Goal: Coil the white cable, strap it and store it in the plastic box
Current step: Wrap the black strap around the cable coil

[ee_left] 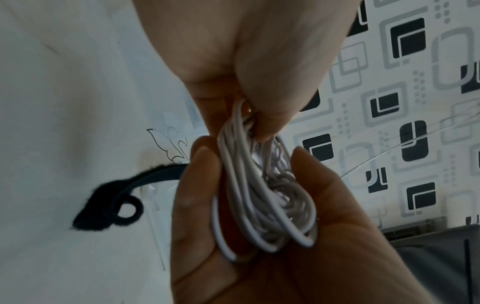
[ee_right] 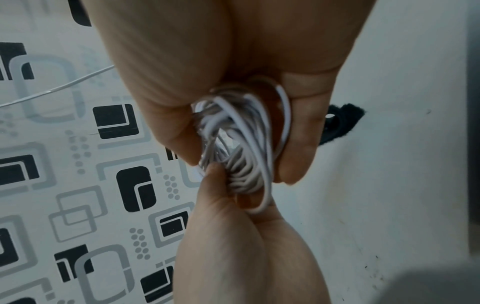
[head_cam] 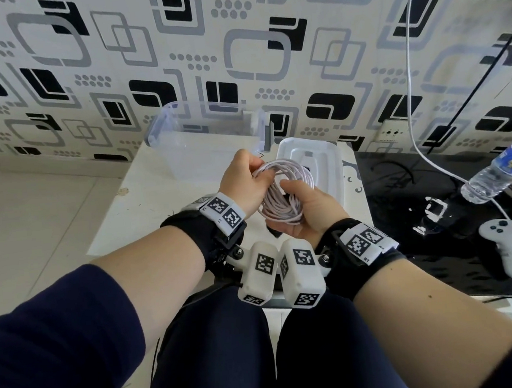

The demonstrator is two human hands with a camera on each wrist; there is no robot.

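Both hands hold the white cable (head_cam: pixel 282 191), wound into a loose coil of several loops, above the white table (head_cam: pixel 143 197). My left hand (head_cam: pixel 254 175) pinches the coil's far left side (ee_left: pixel 259 195) between thumb and fingers. My right hand (head_cam: pixel 282 205) cradles the near side, thumb on top and fingers curled beneath (ee_right: pixel 241 148). A black strap (ee_left: pixel 109 207) lies on the table under the hands, seen also in the right wrist view (ee_right: pixel 340 121). The clear plastic box (head_cam: pixel 162 130) stands open behind the hands, by the wall.
The box's white lid (head_cam: pixel 326 163) lies to the right of the box. On a black surface (head_cam: pixel 418 185) further right are a water bottle (head_cam: pixel 500 169) and a white controller (head_cam: pixel 500 240). Another white cord (head_cam: pixel 411 87) hangs down the patterned wall.
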